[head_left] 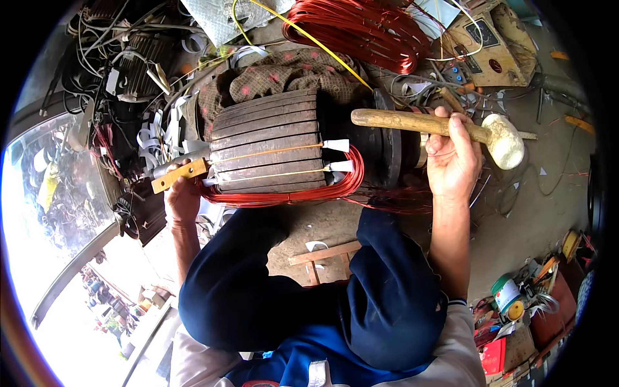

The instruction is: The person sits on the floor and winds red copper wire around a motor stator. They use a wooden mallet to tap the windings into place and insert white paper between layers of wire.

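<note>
A slotted laminated motor rotor point(264, 129) lies crosswise above my knees, its shaft ends at either side. A loop of red copper wire point(277, 198) runs along its lower side, with white insulation slips point(337, 145) at two slots. My left hand point(182, 200) is closed on a flat tan bar with holes point(169, 178) at the rotor's left end. My right hand point(451, 155) grips the wooden handle of a mallet point(505, 142) with a white head, held over the dark flanged right end of the rotor point(387, 161).
Red wire coils point(354, 29), a patterned cloth point(284, 74) and a worn tan metal box point(490, 45) lie behind. Tangled cables point(116, 26) crowd the left, beside glass point(51, 187). Tools and cans point(506, 293) sit at lower right, a small wooden frame point(325, 251) between my knees.
</note>
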Available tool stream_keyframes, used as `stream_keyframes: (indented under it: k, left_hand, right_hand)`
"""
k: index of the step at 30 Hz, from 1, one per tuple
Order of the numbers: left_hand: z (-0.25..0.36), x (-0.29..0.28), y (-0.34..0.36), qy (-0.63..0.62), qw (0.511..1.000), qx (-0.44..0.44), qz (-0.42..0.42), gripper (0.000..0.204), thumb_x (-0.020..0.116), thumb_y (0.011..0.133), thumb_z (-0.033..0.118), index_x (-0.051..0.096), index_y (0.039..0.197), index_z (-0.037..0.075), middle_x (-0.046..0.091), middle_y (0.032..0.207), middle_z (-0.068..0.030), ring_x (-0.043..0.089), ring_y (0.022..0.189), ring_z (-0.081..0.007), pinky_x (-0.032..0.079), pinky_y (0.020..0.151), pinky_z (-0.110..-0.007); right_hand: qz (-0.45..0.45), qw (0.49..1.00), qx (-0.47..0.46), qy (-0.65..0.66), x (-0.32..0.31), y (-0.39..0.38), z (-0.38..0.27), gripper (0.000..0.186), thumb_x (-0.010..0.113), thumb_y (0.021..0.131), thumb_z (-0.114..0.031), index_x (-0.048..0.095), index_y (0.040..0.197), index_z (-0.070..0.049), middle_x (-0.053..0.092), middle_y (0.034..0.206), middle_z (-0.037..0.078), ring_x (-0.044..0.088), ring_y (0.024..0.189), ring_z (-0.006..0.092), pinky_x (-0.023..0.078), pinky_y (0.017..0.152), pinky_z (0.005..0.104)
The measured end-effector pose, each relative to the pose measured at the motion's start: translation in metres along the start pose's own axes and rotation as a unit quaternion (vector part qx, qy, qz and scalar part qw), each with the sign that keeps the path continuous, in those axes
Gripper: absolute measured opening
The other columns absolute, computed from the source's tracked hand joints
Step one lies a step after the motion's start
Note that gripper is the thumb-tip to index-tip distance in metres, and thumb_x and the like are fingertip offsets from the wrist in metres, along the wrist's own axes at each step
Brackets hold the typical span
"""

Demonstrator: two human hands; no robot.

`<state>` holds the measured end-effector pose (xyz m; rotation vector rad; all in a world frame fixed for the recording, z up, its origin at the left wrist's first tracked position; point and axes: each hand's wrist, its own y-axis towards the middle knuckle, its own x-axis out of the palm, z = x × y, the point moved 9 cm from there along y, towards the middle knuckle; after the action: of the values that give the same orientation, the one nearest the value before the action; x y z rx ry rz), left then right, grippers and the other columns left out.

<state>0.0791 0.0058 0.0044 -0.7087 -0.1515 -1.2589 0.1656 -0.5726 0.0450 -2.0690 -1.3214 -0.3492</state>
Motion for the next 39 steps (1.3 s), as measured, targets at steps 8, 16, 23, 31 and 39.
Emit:
stream_keyframes:
  k: [8, 16, 23, 31, 39]
  left_hand:
    - [-0.005, 0.002, 0.003, 0.009, 1.000, -0.011, -0.002, 0.037, 0.071, 0.091, 0.011, 0.055, 0.125, 0.015, 0.061, 0.133, -0.0089, 0.057, 0.126, -0.0281, 0.046, 0.112, -0.049]
    - [-0.001, 0.007, 0.006, 0.008, 1.000, 0.009, -0.004, 0.033, 0.070, 0.091, 0.010, 0.058, 0.122, 0.012, 0.064, 0.131, -0.0102, 0.058, 0.124, -0.0285, 0.047, 0.110, -0.050]
    - [0.005, 0.006, 0.004, 0.020, 0.999, 0.032, 0.029, 0.033, 0.070, 0.088, 0.012, 0.057, 0.119, 0.011, 0.063, 0.128, -0.0123, 0.058, 0.120, -0.0283, 0.049, 0.102, -0.045]
    - [0.009, 0.017, 0.003, 0.008, 0.998, 0.045, 0.030, 0.025, 0.068, 0.089, 0.008, 0.059, 0.113, 0.006, 0.065, 0.120, -0.0148, 0.065, 0.118, -0.0352, 0.055, 0.094, -0.047]
    - [-0.006, 0.012, 0.014, -0.072, 0.995, 0.056, -0.051, 0.042, 0.085, 0.085, 0.011, 0.059, 0.119, 0.005, 0.067, 0.123, -0.0148, 0.064, 0.122, -0.0303, 0.050, 0.109, -0.046]
  right_hand:
    - [-0.023, 0.998, -0.024, -0.046, 0.028, -0.007, 0.032, 0.009, 0.063, 0.100, -0.006, 0.062, 0.108, -0.002, 0.074, 0.107, 0.020, 0.066, 0.058, 0.0160, 0.054, 0.052, 0.0284]
    - [-0.066, 0.993, -0.021, -0.099, 0.042, -0.019, 0.039, 0.013, 0.059, 0.103, -0.004, 0.056, 0.115, -0.001, 0.073, 0.110, 0.023, 0.066, 0.056, 0.0169, 0.055, 0.051, 0.0278]
    - [-0.089, 0.989, -0.056, -0.107, 0.049, -0.030, 0.034, 0.014, 0.056, 0.103, -0.002, 0.059, 0.117, -0.001, 0.071, 0.114, 0.024, 0.065, 0.059, 0.0178, 0.054, 0.052, 0.0274]
    - [-0.211, 0.888, -0.177, -0.369, 0.140, -0.050, -0.026, 0.015, 0.052, 0.105, -0.010, 0.055, 0.114, 0.002, 0.068, 0.098, 0.016, 0.063, 0.080, 0.0163, 0.052, 0.072, 0.0309]
    - [-0.427, 0.576, -0.089, -0.691, 0.332, -0.106, 0.064, 0.037, 0.062, 0.097, 0.000, 0.050, 0.132, 0.001, 0.061, 0.103, 0.006, 0.056, 0.083, 0.0087, 0.047, 0.073, 0.0239]
